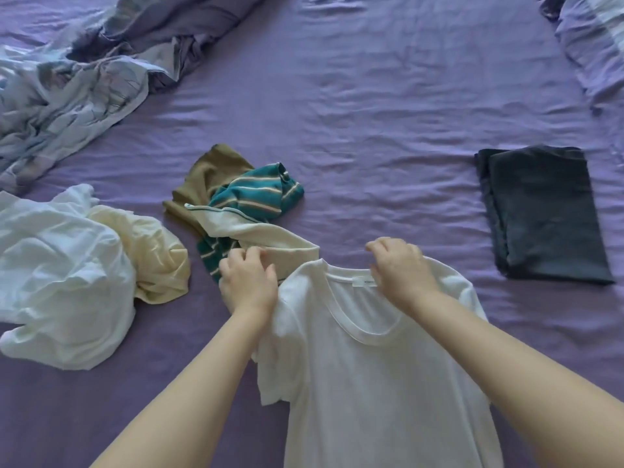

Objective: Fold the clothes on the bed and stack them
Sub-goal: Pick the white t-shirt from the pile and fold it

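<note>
A white T-shirt (pixel 368 376) lies spread front-up on the purple bed sheet (pixel 371 113), collar away from me. My left hand (pixel 248 282) grips its left shoulder and my right hand (pixel 401 268) pinches the right shoulder beside the collar label. A folded dark grey garment (pixel 543 214) lies flat at the right. Just beyond my left hand sits a crumpled heap: a teal striped top (pixel 256 195), an olive-brown garment (pixel 209 173) and a cream piece (pixel 270 236). At the left lie a rumpled white garment (pixel 57 278) and a pale yellow one (pixel 158 255).
A bunched blue-grey duvet (pixel 77 82) fills the far left corner. A pillow or bedding (pixel 594 45) in pale blue sits at the far right corner. Bare purple sheet stretches across the middle and far centre of the bed.
</note>
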